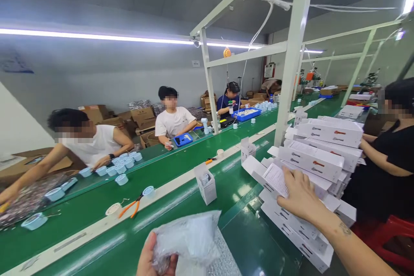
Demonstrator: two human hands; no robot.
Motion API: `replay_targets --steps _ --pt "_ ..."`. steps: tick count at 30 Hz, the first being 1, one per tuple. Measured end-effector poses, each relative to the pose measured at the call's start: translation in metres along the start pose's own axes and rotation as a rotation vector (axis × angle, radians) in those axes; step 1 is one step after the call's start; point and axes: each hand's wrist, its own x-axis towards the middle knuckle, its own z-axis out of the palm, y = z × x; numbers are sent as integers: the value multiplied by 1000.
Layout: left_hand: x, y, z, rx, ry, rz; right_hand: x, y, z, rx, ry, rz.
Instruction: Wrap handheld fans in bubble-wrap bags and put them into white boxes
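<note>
At the bottom centre my left hand (155, 255) is closed around a whitish item in a clear plastic bag (190, 237), held above the bench. What lies inside the bag is blurred by the wrapping. My right hand (299, 192) reaches onto a tall stack of white cardboard boxes (318, 161) at the right. Its fingers and thumb are bent over a white box (263, 177) with an open end flap and a sheet of small print on top. Behind my left hand, an upright open box (206, 184) with a pale item inside stands on the green surface.
Orange-handled pliers (132, 207) lie on the pale strip, near a pale blue round part (148, 191). Another open box (247, 151) stands by the frame post (293, 60). Co-workers sit across the belt, around light blue cups (120, 167); another person (388, 151) is at the right.
</note>
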Motion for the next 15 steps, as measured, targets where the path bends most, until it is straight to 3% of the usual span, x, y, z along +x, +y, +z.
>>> replay_targets --steps 3,5,7,10,13,15 --pt "-23 16 19 -137 -137 122 -19 -42 23 348 -13 -135" --pt "-28 24 24 -128 -284 261 -38 -76 56 587 -90 -194" --pt "-24 25 19 0 -415 366 -60 -106 97 806 -245 -128" --pt "-15 18 -2 519 -548 513 -92 -134 157 970 -458 10" --pt "-18 11 -16 1177 -608 685 -119 -138 195 927 -442 52" --pt "-27 9 -12 1438 -616 718 -130 -132 206 904 -432 16"
